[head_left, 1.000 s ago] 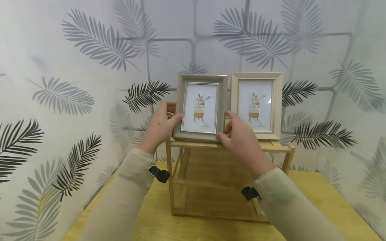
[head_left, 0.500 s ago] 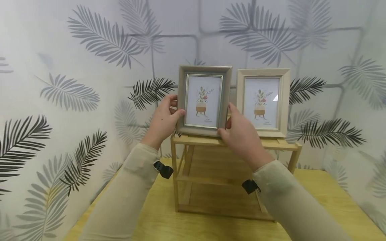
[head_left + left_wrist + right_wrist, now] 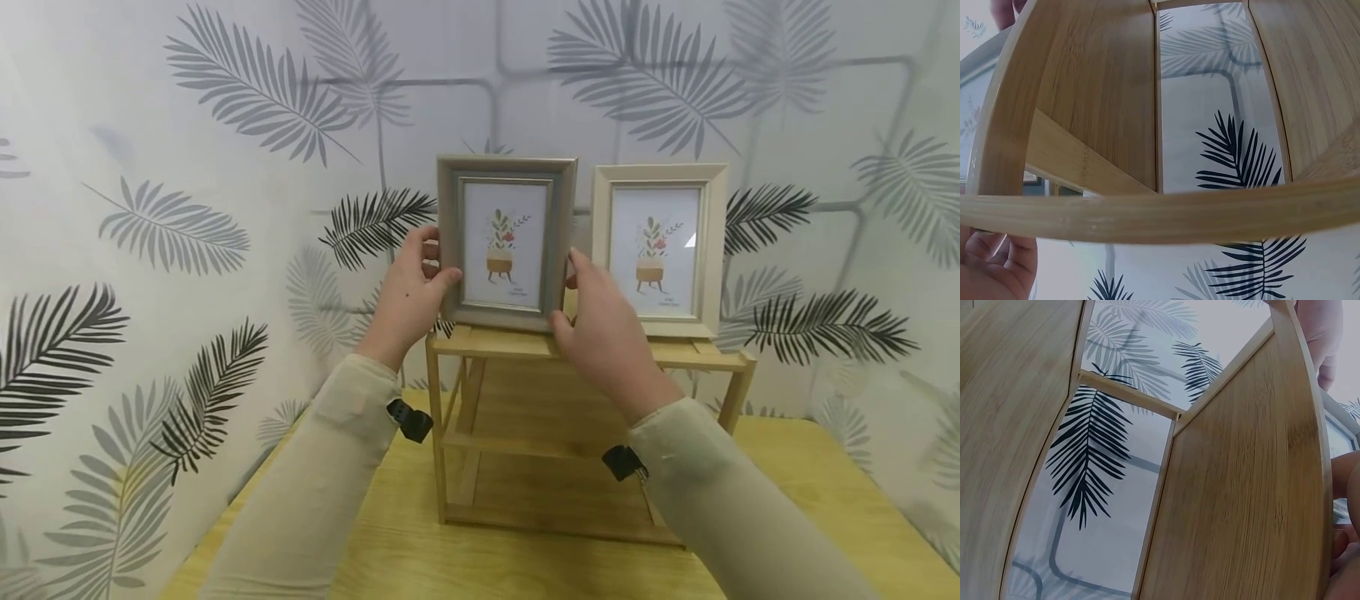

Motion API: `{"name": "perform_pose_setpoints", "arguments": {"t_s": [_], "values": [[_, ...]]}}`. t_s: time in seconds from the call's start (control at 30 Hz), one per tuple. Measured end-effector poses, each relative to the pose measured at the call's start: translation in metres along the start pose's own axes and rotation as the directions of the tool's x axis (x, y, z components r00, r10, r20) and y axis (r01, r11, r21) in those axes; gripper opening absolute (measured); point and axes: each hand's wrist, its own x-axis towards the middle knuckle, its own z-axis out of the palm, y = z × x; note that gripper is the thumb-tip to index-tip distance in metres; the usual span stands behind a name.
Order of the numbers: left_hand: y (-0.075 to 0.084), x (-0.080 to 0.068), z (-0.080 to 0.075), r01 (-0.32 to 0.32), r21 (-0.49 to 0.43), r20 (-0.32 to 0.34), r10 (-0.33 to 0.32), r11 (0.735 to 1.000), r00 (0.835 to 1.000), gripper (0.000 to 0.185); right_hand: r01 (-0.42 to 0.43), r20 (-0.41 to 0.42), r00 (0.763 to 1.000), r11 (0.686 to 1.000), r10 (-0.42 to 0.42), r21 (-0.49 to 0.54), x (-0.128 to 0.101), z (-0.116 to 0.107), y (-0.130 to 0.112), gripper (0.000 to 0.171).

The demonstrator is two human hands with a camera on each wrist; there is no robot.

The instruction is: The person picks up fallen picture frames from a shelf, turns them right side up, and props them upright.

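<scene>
Setting: leaf-patterned wall (image 3: 225, 125), yellow desk (image 3: 810, 500), bamboo shelf (image 3: 585, 350) on it. Left hand (image 3: 408, 296): I see it pinching the left edge of the grey picture frame (image 3: 506, 242), thumb in front. Right hand (image 3: 600, 321): clasping that frame's right lower edge. Frame: upright, its base at the shelf's top board; contact unclear. Beige frame (image 3: 660, 248): just beside, standing. Handling, as I judge: keep both grips even, lower squarely, leave a gap to the neighbour.
</scene>
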Motion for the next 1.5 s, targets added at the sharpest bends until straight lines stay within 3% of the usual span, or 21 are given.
{"name": "perform_pose_setpoints", "arguments": {"t_s": [0.4, 0.7, 0.93, 1.23, 1.5], "values": [[0.001, 0.003, 0.004, -0.012, 0.07, -0.015, 0.013, 0.998, 1.0, 0.046, 0.021, -0.001, 1.0, 0.997, -0.021, 0.072, 0.0, 0.0, 0.002, 0.067], [0.005, 0.004, 0.006, 0.035, 0.142, 0.009, -0.036, 0.989, 0.999, 0.047, 0.032, 0.018, 0.999, 0.998, -0.033, 0.062, 0.0, 0.0, 0.0, 0.062], [0.01, 0.008, 0.009, 0.043, 0.187, 0.054, -0.054, 0.981, 0.997, 0.061, 0.052, 0.008, 0.999, 0.997, -0.052, 0.058, -0.002, 0.002, -0.001, 0.06], [0.016, 0.008, 0.011, 0.057, 0.308, 0.094, -0.09, 0.95, 0.991, 0.076, 0.062, 0.042, 0.997, 0.996, -0.065, 0.066, -0.002, 0.005, -0.003, 0.059], [0.02, 0.008, 0.013, 0.094, 0.3, 0.123, -0.136, 0.949, 0.983, 0.088, 0.1, 0.012, 0.995, 0.988, -0.102, 0.12, 0.0, 0.01, -0.007, 0.048]]}}
